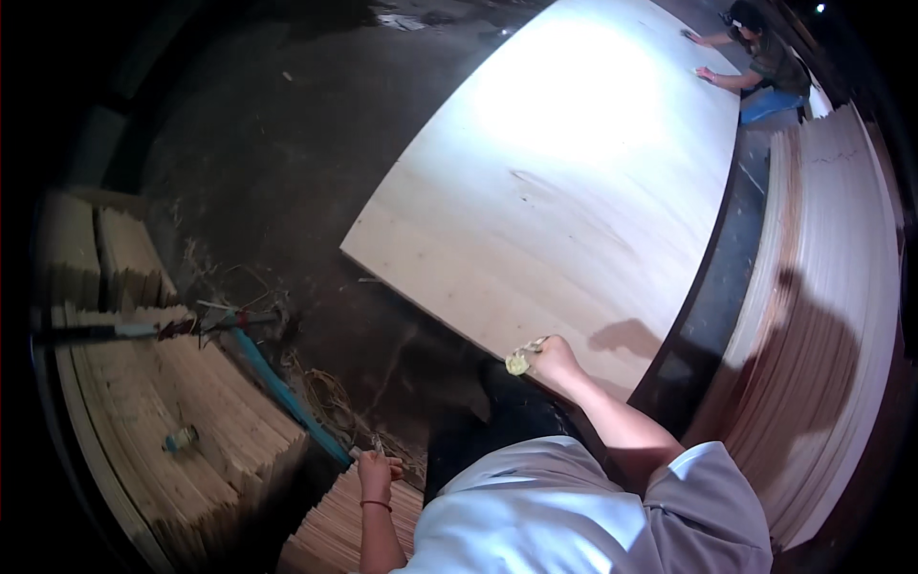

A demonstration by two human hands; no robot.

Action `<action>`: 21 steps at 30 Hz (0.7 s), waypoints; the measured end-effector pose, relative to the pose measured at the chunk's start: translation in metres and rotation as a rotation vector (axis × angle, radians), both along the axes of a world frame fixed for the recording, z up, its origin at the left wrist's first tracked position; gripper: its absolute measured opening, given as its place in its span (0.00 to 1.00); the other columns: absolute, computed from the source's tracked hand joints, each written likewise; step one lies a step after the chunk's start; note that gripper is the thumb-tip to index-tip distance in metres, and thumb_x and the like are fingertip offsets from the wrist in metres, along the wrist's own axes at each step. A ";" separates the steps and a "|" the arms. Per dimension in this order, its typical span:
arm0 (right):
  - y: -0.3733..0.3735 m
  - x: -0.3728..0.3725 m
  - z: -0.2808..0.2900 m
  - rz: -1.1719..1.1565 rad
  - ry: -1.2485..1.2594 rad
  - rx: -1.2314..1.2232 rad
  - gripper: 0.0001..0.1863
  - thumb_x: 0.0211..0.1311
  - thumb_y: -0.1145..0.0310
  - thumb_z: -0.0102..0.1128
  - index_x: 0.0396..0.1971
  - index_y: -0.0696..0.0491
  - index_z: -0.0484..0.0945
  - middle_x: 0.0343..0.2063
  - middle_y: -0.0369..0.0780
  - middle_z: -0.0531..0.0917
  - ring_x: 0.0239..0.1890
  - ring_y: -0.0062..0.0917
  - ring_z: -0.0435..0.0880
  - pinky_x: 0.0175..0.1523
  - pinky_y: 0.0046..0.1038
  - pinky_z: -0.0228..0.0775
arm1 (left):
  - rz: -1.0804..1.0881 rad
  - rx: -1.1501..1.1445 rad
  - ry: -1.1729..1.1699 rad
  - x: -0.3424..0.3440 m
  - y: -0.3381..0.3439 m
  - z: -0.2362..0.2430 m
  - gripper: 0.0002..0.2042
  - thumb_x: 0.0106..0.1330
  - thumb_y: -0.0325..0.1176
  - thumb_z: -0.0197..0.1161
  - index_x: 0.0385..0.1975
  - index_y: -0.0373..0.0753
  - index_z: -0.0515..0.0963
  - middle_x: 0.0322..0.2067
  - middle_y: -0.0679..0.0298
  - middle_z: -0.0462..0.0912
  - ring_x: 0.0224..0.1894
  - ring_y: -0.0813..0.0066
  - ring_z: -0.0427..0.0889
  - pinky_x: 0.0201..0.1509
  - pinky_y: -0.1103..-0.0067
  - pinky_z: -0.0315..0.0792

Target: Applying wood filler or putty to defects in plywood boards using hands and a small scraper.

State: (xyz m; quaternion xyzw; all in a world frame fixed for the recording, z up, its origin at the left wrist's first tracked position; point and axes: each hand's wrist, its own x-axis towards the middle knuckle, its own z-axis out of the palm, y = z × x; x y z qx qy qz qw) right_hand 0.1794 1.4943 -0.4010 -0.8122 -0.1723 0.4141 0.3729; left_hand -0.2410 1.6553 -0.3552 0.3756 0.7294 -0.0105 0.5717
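A large pale wooden sheet (574, 220) lies before me, brightly lit toward its far end. My right hand (557, 364) is at its near edge, closed on a small pale yellow roll (517, 364) that looks like tape. Lower and to the left, my left hand (380, 475) hangs above a stack of thin wood sheets (335, 517). Its fingers are closed, and a small pale thing sticks out at the fingertips, too small to name.
A co-worker (776, 67) leans over the far right corner, hands on the sheet. Tall veneer stacks (822, 249) stand at right; more wood stacks (172, 383) stand at left, with a small roll (180, 438) on top. A blue-green bar (287, 397) and tangled strands (325, 392) lie between.
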 end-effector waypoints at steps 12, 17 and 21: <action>0.006 0.129 -0.150 -0.268 -0.263 -0.159 0.07 0.57 0.70 0.67 0.26 0.60 0.85 0.17 0.44 0.83 0.20 0.25 0.81 0.29 0.31 0.71 | -0.657 0.114 -0.041 0.187 0.178 -0.120 0.02 0.69 0.26 0.60 0.36 0.35 0.76 0.28 0.63 0.83 0.26 0.79 0.80 0.28 0.80 0.74; 0.086 0.182 -0.223 -0.390 -0.265 -0.074 0.08 0.55 0.69 0.67 0.28 0.59 0.84 0.28 0.53 0.83 0.33 0.47 0.84 0.38 0.39 0.75 | -0.859 0.091 0.048 0.285 0.220 -0.161 0.04 0.64 0.27 0.65 0.34 0.33 0.80 0.26 0.64 0.83 0.27 0.78 0.79 0.34 0.76 0.74; 0.148 0.239 -0.315 -0.361 -0.212 -0.118 0.14 0.55 0.63 0.68 0.31 0.60 0.83 0.29 0.54 0.83 0.35 0.51 0.83 0.41 0.40 0.76 | -1.027 0.127 0.092 0.302 0.234 -0.247 0.06 0.64 0.28 0.65 0.37 0.33 0.81 0.29 0.57 0.85 0.33 0.68 0.84 0.43 0.73 0.77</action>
